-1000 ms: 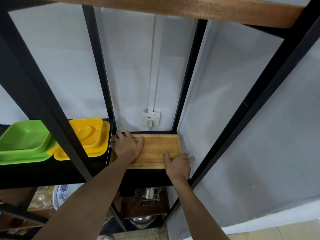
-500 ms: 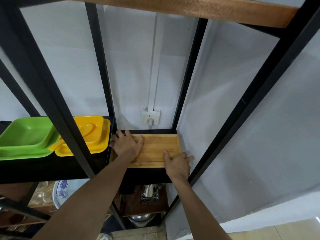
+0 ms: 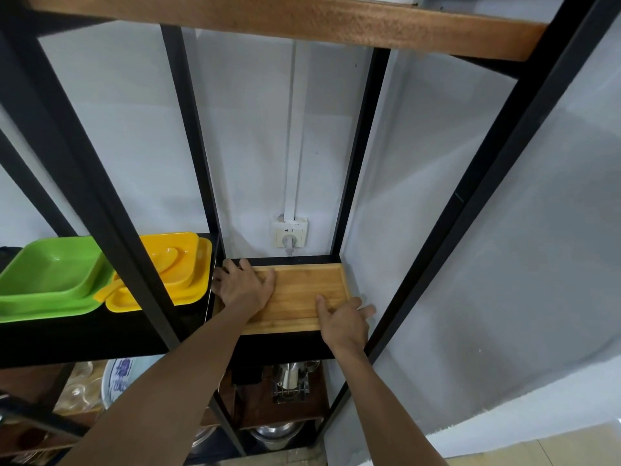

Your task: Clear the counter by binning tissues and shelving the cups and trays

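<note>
two bare forearms reach up from the bottom of the view to a black metal rack. the right hand (image 3: 344,322) rests on the near right corner of one wooden tray (image 3: 299,299), fingers spread wide and flat, thumb lying on the tray floor, not pinching anything. the left hand (image 3: 243,285) lies palm down on the tray's left end, fingers splayed toward the back, also gripping nothing. the tray sits flat on the black shelf (image 3: 285,344) in the right bay, its far edge close to the back rail.

it looks stiff and fairly light, a smooth board with a low rim, so it should slide easily under flat palms; for lifting, the short ends or the rim seem the best hold.

in the bay to the left sit one green dish (image 3: 50,280) and what looks like two stacked yellow dishes (image 3: 174,267). beyond the tray, one wall socket (image 3: 289,233) has a plug in it.
</note>
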